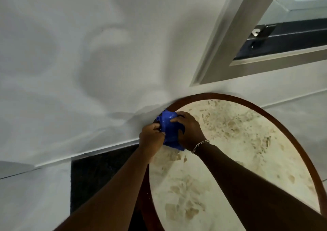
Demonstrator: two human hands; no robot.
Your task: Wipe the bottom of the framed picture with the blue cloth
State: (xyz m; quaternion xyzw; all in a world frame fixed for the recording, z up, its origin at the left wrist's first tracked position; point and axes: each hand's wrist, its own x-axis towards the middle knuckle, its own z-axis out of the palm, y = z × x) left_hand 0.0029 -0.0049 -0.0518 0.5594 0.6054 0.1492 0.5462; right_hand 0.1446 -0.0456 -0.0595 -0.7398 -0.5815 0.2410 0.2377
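A bunched blue cloth (169,128) is held between both hands over the left rim of a round table. My left hand (152,138) pinches its left side. My right hand (190,131), with a metal bracelet at the wrist, grips its right side, fingers curled over the top. The framed picture (235,36) hangs on the white wall at the upper right, with a wide pale frame and reflective glass. Its bottom rail (283,59) runs well above and to the right of the cloth. Neither hand touches the frame.
The round table (247,142) has a beige marbled top and a dark reddish-brown wooden rim, and stands close against the white wall (70,54). A dark mat (99,177) lies on the pale floor to the left of the table.
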